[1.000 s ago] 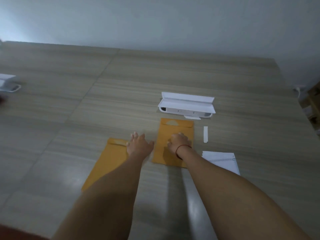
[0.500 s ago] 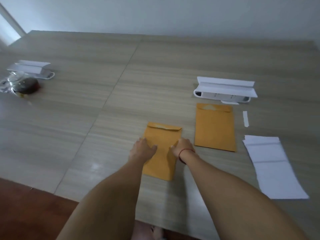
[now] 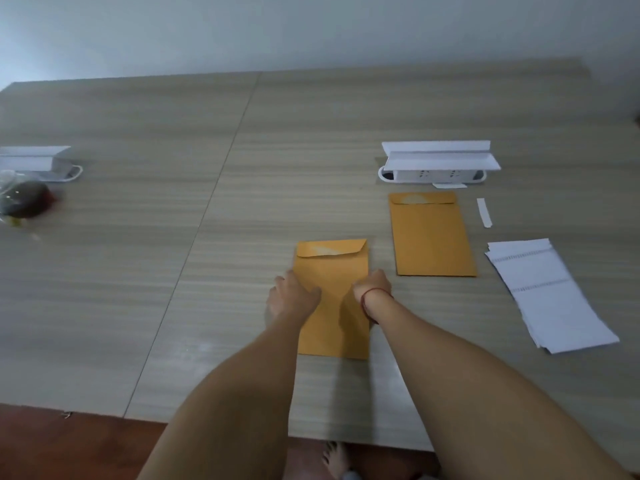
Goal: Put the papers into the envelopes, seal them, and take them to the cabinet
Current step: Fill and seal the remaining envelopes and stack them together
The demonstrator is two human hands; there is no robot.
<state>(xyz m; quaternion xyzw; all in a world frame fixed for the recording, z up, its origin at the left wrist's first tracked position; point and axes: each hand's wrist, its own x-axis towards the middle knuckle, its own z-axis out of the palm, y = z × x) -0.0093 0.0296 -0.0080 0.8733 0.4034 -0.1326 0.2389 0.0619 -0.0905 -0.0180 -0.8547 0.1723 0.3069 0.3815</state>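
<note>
Two brown envelopes lie flat on the wooden table point(image 3: 173, 237). The near envelope point(image 3: 332, 268) is in front of me with its flap folded down at the far end. My left hand point(image 3: 292, 294) grips its left edge with the thumb on top, and my right hand point(image 3: 372, 285), a red string at the wrist, grips its right edge. The far envelope point(image 3: 433, 237) lies apart, further back on the right, flap also down. A stack of white papers point(image 3: 550, 299) rests at the right, touched by neither hand.
A white socket box with raised lids point(image 3: 436, 164) stands behind the far envelope, with a small white paper strip point(image 3: 484, 212) to its right. At the far left are another white box point(image 3: 34, 162) and a clear bag holding something dark point(image 3: 24, 200). The table's near edge point(image 3: 207, 415) meets reddish floor.
Both hands have left the far envelope's area and settled on the near envelope, now squared up in front of me. The view has pulled back and down, showing the table edge and floor.
</note>
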